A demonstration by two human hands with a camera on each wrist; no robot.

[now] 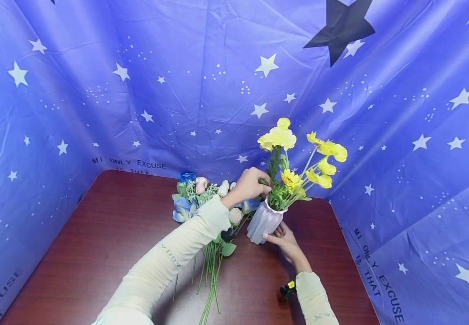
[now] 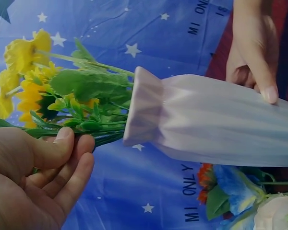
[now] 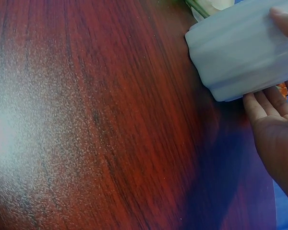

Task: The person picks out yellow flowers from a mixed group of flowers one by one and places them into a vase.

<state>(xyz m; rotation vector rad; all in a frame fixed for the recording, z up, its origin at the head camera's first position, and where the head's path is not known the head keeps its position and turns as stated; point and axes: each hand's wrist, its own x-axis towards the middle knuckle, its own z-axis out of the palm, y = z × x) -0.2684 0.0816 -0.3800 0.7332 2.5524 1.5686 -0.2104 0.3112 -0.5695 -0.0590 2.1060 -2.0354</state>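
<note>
A pale ribbed vase [image 1: 265,222] leans on the table, holding yellow flowers [image 1: 291,179] with green leaves. My left hand [image 1: 251,184] is at the vase's mouth. In the left wrist view, the thumb and fingertips of that hand pinch green stems [image 2: 108,136] just outside the rim. My right hand [image 1: 285,241] grips the lower part of the vase, its thumb on the near side. In the right wrist view, fingers [image 3: 271,103] of the right hand curl under the vase wall [image 3: 240,52].
Left of the vase lies a heap of blue, pink and white flowers [image 1: 183,208], their long stems [image 1: 214,280] pointing toward the front edge. A small black object with a yellow part [image 1: 287,290] is by the right sleeve. Star-printed cloth [image 1: 202,90] surrounds the brown table [image 1: 108,225].
</note>
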